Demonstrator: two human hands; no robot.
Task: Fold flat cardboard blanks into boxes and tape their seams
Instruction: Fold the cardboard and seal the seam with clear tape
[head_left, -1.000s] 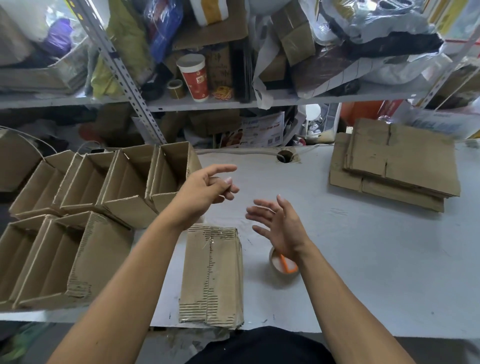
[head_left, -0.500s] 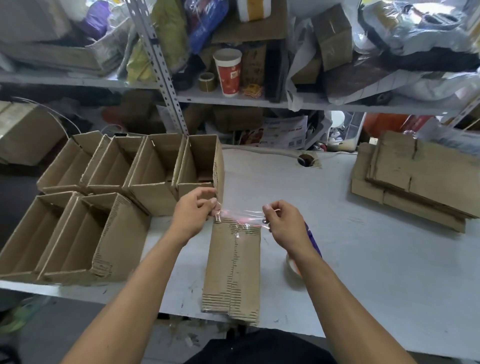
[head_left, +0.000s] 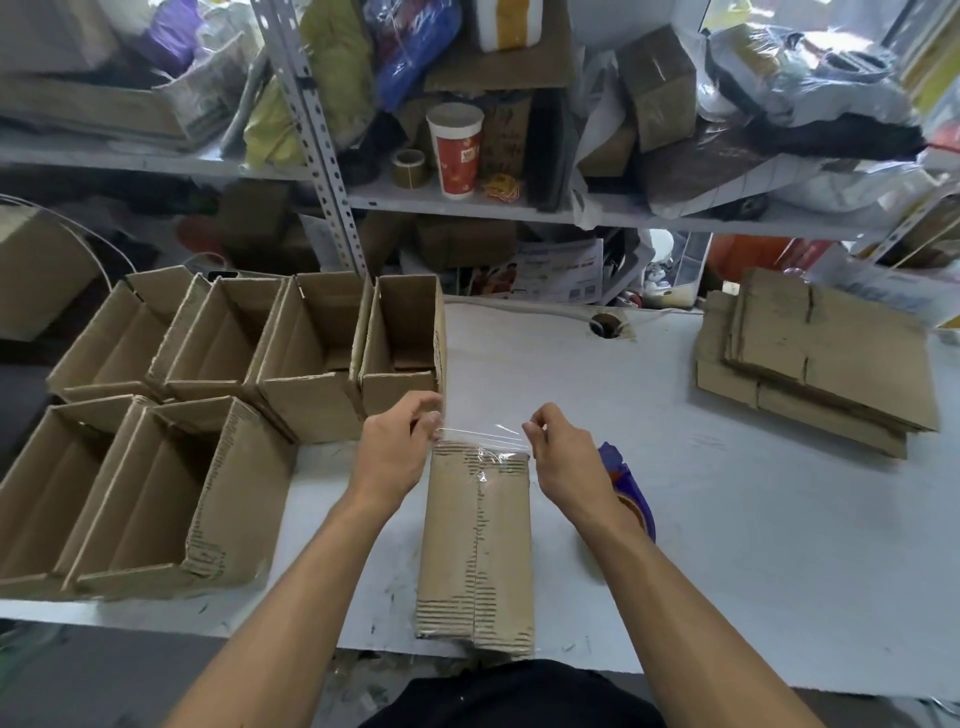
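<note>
A folded brown box (head_left: 475, 540) lies at the near edge of the table (head_left: 727, 545), seam up. A clear tape strip (head_left: 480, 434) is stretched over its far end. Flat blanks (head_left: 821, 358) are stacked at the right edge, and open boxes (head_left: 218, 395) stand in rows at the left edge.

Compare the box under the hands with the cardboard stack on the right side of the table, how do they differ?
The box under the hands is folded into shape, while the cardboard stack is flat unfolded blanks. The box has clear tape stretched over its far end by the left hand and right hand; the stack is untouched. The box sits at the table's near edge, the stack near the far right. Both are plain brown corrugated cardboard.
</note>
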